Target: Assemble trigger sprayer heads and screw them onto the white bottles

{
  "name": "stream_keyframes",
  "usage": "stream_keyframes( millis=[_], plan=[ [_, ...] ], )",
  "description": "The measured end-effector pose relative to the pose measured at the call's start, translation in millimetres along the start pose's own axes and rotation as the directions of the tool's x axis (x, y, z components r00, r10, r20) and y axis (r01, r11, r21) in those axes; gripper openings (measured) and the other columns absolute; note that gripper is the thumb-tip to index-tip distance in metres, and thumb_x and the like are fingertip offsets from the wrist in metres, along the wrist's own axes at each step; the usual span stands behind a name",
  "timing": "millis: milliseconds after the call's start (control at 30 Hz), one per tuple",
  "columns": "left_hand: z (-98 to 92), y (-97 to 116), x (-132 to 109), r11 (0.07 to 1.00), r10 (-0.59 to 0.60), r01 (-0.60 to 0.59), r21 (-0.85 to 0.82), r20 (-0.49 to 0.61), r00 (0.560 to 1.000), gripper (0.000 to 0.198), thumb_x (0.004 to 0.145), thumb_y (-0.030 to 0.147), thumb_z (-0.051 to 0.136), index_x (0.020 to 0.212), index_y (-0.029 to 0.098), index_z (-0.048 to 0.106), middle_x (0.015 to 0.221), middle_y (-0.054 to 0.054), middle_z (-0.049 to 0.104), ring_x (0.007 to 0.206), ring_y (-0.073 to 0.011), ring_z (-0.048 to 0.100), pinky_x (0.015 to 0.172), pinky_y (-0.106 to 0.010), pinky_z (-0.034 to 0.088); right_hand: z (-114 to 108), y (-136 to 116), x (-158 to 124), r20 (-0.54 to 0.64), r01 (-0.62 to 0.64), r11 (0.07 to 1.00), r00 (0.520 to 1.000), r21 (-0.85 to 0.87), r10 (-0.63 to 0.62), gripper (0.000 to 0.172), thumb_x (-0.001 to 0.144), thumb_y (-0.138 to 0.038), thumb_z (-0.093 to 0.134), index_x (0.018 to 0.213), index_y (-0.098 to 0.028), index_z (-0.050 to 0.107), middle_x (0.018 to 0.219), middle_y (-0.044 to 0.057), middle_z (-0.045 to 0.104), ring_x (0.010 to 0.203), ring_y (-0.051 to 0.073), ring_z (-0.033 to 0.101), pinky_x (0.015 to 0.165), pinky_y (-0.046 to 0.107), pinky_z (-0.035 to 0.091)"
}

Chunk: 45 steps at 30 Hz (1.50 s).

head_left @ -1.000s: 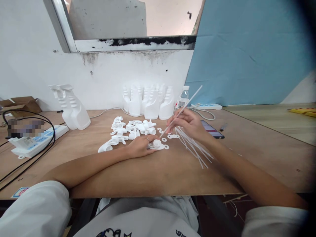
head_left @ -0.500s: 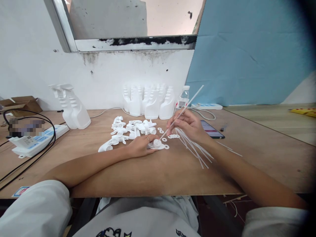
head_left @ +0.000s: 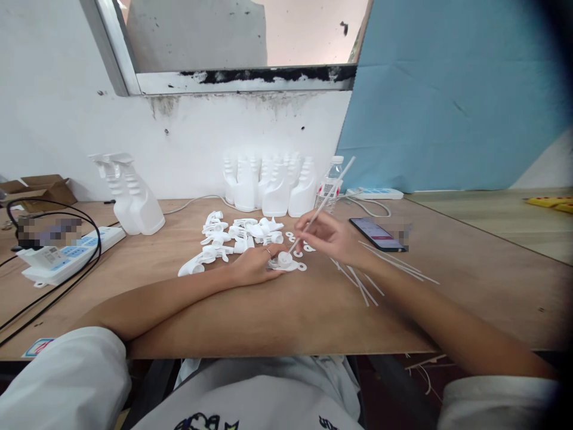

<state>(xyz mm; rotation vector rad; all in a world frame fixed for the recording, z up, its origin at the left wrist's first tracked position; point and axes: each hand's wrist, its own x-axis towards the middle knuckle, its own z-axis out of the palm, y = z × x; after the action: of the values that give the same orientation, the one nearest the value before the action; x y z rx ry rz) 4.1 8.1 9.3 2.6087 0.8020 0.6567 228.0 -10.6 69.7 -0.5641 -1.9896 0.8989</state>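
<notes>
My left hand (head_left: 253,264) rests on the wooden table (head_left: 290,310), fingers closed on a white spray-trigger head (head_left: 285,261) lying there. My right hand (head_left: 329,237) pinches a thin white dip tube (head_left: 328,194) that slants up to the right; its lower end meets the head's round opening. A heap of white trigger heads (head_left: 228,236) lies just behind my left hand. Small white washers (head_left: 299,253) are scattered by the head. Loose white tubes (head_left: 376,272) lie fanned out under and right of my right forearm.
Several white bottles (head_left: 268,182) stand against the back wall, and two capped spray bottles (head_left: 132,197) at the left. A clear water bottle (head_left: 330,184), a phone (head_left: 377,234), a power strip (head_left: 67,254) with black cables and a cardboard box (head_left: 38,190) also sit on the table.
My right hand has moved left and down with the tube, bringing its lower end to the trigger head. The phone, partly covered before, now shows. My left hand stayed put.
</notes>
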Motion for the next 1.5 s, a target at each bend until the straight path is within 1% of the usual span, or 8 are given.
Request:
stream_keyframes(
  millis=[200, 500, 967, 1100, 1267, 1367, 1433, 1500],
  plan=[
    [3.9, -6, 2, 0.996, -0.067, 0.068, 0.064, -0.025, 0.997, 0.047, 0.085, 0.038, 0.064, 0.126, 0.019, 0.052, 0.106, -0.005, 0.067, 0.090, -0.0215, 0.064, 0.081, -0.031, 0.049, 9, 24, 1, 0.103, -0.046, 0.929, 0.991, -0.368, 0.089, 0.019, 0.090, -0.038, 0.058, 0.086, -0.021, 0.065, 0.090, 0.005, 0.066, 0.081, 0.019, 0.061, 0.073, 0.033, 0.050],
    [2.3, -2, 1, 0.996, -0.046, 0.047, 0.071, -0.018, 0.999, 0.054, 0.086, 0.037, 0.063, 0.134, 0.020, 0.046, 0.119, -0.007, 0.067, 0.098, -0.0230, 0.065, 0.086, -0.032, 0.049, 17, 32, 2, 0.083, -0.237, 0.937, 0.960, -0.256, 0.266, 0.017, 0.088, -0.035, 0.054, 0.079, -0.020, 0.053, 0.059, -0.004, 0.053, 0.052, 0.014, 0.052, 0.051, 0.026, 0.041],
    [3.4, -3, 2, 0.995, -0.034, 0.035, 0.090, -0.007, 0.999, 0.047, 0.086, 0.037, 0.061, 0.128, 0.019, 0.050, 0.112, -0.008, 0.067, 0.099, -0.0240, 0.064, 0.086, -0.032, 0.049, 18, 35, 10, 0.101, -0.297, 0.900, 0.934, -0.318, 0.344, 0.022, 0.081, -0.038, 0.056, 0.071, -0.018, 0.052, 0.056, -0.004, 0.044, 0.053, 0.011, 0.040, 0.050, 0.024, 0.030],
    [3.7, -3, 2, 0.994, -0.071, 0.071, 0.084, -0.004, 0.997, 0.049, 0.086, 0.039, 0.061, 0.129, 0.019, 0.050, 0.112, -0.008, 0.067, 0.098, -0.0252, 0.064, 0.087, -0.034, 0.048, 18, 39, 8, 0.089, -0.303, 0.910, 0.936, -0.282, 0.340, 0.026, 0.083, -0.042, 0.056, 0.077, -0.017, 0.054, 0.061, -0.002, 0.052, 0.055, 0.012, 0.044, 0.053, 0.025, 0.033],
    [1.3, -3, 3, 0.983, -0.159, 0.156, -0.093, -0.021, 0.987, 0.068, 0.082, 0.042, 0.066, 0.141, 0.021, 0.039, 0.102, -0.006, 0.066, 0.088, -0.0228, 0.063, 0.079, -0.034, 0.048, 9, 42, 3, 0.097, -0.166, 0.920, 0.972, -0.355, 0.213, 0.030, 0.092, -0.044, 0.052, 0.092, -0.016, 0.063, 0.073, 0.001, 0.059, 0.061, 0.013, 0.049, 0.057, 0.025, 0.038],
    [-5.9, 1, 7, 0.913, -0.241, 0.213, -0.349, -0.038, 0.970, 0.091, 0.078, 0.046, 0.072, 0.150, 0.025, 0.020, 0.101, -0.004, 0.064, 0.077, -0.0176, 0.061, 0.070, -0.030, 0.048, -2, 39, -1, -0.021, -0.061, 0.873, 0.998, -0.485, 0.057, 0.031, 0.095, -0.039, 0.050, 0.115, -0.019, 0.062, 0.077, 0.001, 0.059, 0.057, 0.012, 0.048, 0.055, 0.025, 0.039],
    [-14.2, 7, 11, 0.849, -0.269, 0.232, -0.475, -0.010, 0.963, 0.098, 0.077, 0.048, 0.074, 0.151, 0.027, 0.013, 0.094, -0.002, 0.064, 0.073, -0.0149, 0.059, 0.067, -0.027, 0.046, -10, 35, -2, -0.055, 0.065, 0.765, 0.990, -0.640, -0.129, 0.034, 0.096, -0.032, 0.049, 0.128, -0.020, 0.055, 0.093, 0.005, 0.063, 0.063, 0.014, 0.053, 0.058, 0.026, 0.044],
    [-25.6, 14, 16, 0.815, -0.258, 0.242, -0.526, 0.044, 0.965, 0.103, 0.076, 0.048, 0.076, 0.151, 0.026, 0.010, 0.086, 0.001, 0.062, 0.073, -0.0142, 0.058, 0.065, -0.026, 0.044, -16, 32, -1, 0.090, 0.258, 0.560, 0.946, -0.788, -0.310, 0.039, 0.096, -0.024, 0.050, 0.134, -0.023, 0.049, 0.113, 0.011, 0.062, 0.077, 0.017, 0.060, 0.061, 0.027, 0.047]
  ],
)
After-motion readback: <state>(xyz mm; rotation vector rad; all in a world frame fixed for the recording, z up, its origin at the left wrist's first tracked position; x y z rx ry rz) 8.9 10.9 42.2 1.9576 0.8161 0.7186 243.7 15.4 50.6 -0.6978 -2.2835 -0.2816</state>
